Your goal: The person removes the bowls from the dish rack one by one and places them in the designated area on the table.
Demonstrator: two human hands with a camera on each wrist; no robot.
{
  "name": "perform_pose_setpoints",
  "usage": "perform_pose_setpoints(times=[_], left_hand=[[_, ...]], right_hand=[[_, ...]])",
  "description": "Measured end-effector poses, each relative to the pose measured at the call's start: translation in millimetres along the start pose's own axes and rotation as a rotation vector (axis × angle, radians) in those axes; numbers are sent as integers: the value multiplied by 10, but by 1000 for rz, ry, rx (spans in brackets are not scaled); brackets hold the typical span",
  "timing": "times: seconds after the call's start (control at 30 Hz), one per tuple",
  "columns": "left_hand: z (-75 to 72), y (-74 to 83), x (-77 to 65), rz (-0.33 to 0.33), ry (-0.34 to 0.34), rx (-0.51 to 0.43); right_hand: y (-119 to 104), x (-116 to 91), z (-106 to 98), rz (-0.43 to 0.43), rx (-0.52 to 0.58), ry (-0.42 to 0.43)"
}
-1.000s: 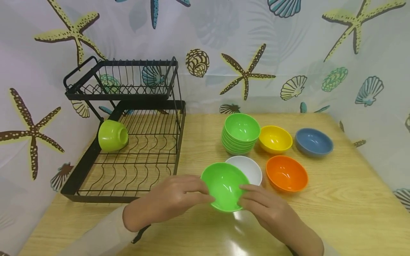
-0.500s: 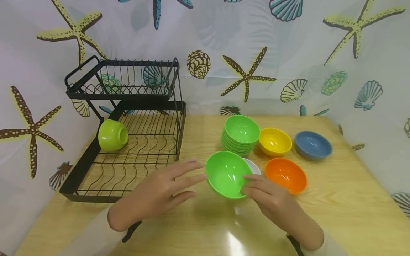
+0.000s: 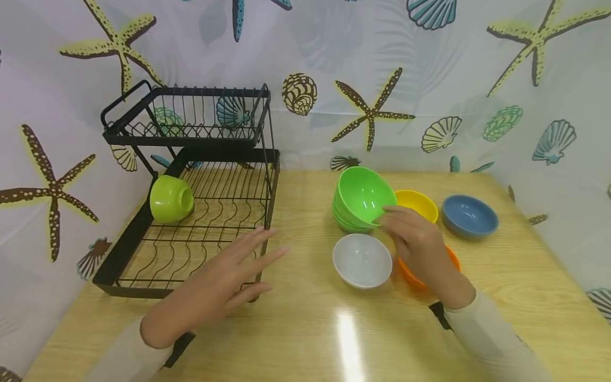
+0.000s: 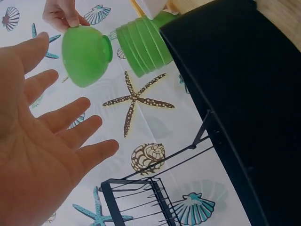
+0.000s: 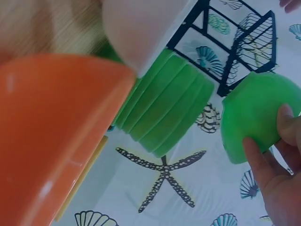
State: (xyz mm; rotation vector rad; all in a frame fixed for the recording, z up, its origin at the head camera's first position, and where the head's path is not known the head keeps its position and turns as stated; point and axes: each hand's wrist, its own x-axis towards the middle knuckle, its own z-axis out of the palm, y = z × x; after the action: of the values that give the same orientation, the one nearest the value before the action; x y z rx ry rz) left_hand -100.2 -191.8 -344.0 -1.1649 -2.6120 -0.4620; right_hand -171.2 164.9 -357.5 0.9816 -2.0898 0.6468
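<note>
My right hand (image 3: pixel 420 246) pinches the rim of a green bowl (image 3: pixel 364 192), its inside tilted toward me in the head view. This bowl overlaps the stack of green bowls (image 3: pixel 345 218) in the head view, but a gap shows between them in the right wrist view, where the stack (image 5: pixel 164 103) is in the middle. My left hand (image 3: pixel 215 281) holds nothing; its fingers are spread in the air before the front right corner of the black dish rack (image 3: pixel 119 291). A white bowl (image 3: pixel 361 261) stands on the table in front of the stack.
An orange bowl (image 3: pixel 452 259), partly hidden by my right hand, stands right of the white one. Behind are a yellow bowl (image 3: pixel 420 204) and a blue bowl (image 3: pixel 470 215). A lime-green cup (image 3: pixel 167 199) lies sideways in the rack's lower tier. A patterned curtain (image 3: pixel 334 58) hangs behind the table.
My right hand has carried the green bowl up and back from before the white bowl to over the stack. My left hand has let go of it and drawn away leftward.
</note>
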Motion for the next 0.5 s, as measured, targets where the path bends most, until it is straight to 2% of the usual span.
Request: perform_pose_setpoints(times=[0.17,0.33,0.5], left_hand=[[26,-41,-46,-34,-25,48],[53,-46,-72,-10,15,76],[62,-41,-88,-11,8,63]], right_hand=[[184,64,69,91,-44,-79],[299,90,111,189,-53,-153],[329,144,130,259,-53,-256]])
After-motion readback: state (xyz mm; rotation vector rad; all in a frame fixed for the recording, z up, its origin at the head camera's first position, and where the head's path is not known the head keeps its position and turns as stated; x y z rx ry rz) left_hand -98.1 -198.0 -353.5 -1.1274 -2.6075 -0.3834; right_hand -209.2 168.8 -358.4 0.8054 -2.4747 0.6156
